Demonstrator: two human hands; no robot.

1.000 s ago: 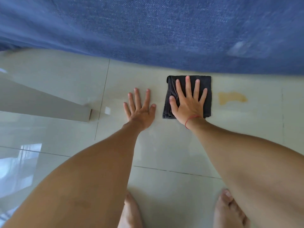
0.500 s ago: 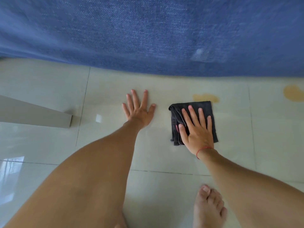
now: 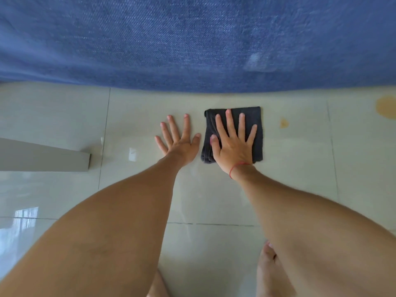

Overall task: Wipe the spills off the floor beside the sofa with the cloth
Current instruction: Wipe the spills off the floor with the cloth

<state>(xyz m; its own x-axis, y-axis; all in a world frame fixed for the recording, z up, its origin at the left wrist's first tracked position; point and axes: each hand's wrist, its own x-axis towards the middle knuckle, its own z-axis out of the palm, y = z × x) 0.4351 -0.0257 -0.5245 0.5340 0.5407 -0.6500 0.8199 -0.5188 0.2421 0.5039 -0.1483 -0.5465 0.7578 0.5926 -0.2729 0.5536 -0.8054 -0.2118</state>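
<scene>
Beyond both hands, the blue sofa [image 3: 192, 39] borders the pale tiled floor [image 3: 64, 114]. Yellowish spills [image 3: 284, 123] lie right of the right hand [image 3: 232, 146], which presses flat, fingers spread, on the folded dark cloth [image 3: 257, 133]. Just beside it, the left hand [image 3: 180, 142] rests flat, spread, on bare floor.

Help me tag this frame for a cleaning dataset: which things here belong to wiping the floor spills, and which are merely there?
Part of the job:
dark folded cloth
right hand, flat on the cloth
small yellow spot
large yellow spill
tiled floor

Merely there:
left hand, braced flat on the tiles
blue sofa
grey furniture leg
</scene>
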